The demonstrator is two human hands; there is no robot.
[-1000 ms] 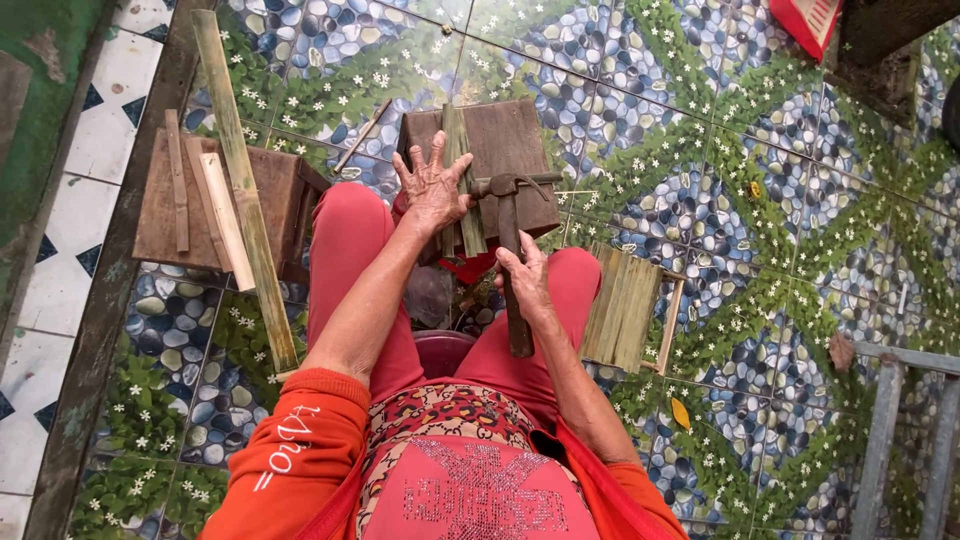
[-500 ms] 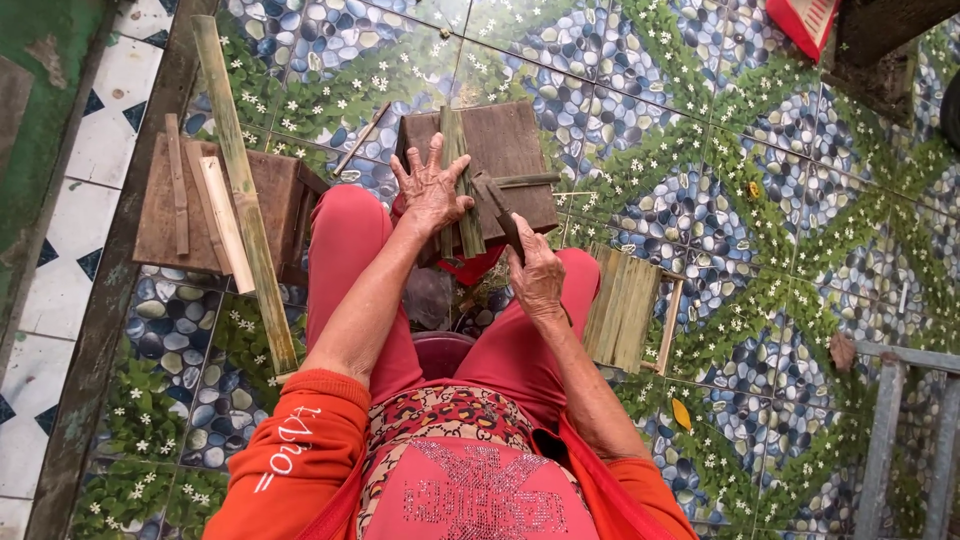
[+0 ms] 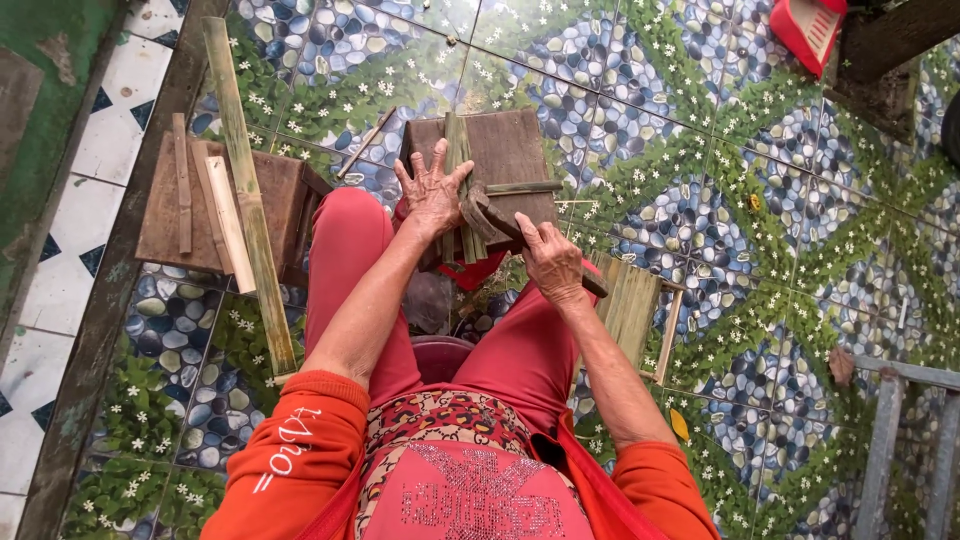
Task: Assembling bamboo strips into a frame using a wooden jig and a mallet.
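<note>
Head view looks straight down on a person sitting in red trousers over a pebble-and-flower tiled floor (image 3: 700, 150). Center of the frame is a dark wood block (image 3: 510, 150), and a bamboo strip (image 3: 457, 180) stands on it running top to bottom. The left hand (image 3: 432, 192) is spread flat, fingers (image 3: 440, 155) fanned wide and pressing the strip down on the block rather than wrapping it. The right hand (image 3: 552, 262) is curled tight round the handle of a knife (image 3: 490, 215), whose dark curved blade sits just right of the left hand, touching or almost touching the strip; the exact contact can't be made out.

Handling-wise, that bamboo looks stiff along its length but light and thin, and likely to split along the grain, with sharp splintery edges. Best hold is probably flat pressure on the wide face, well back from the blade, not pinching the edges. The knife looks heavy, so the grip belongs on the handle only.

Left of the frame: a second block (image 3: 160, 210) with a few short sticks on it, and a long bamboo pole (image 3: 250, 200) lying across it. A bundle of strips (image 3: 630, 300) lies right of the knee, and a red dustpan (image 3: 810, 25) is upper right.
</note>
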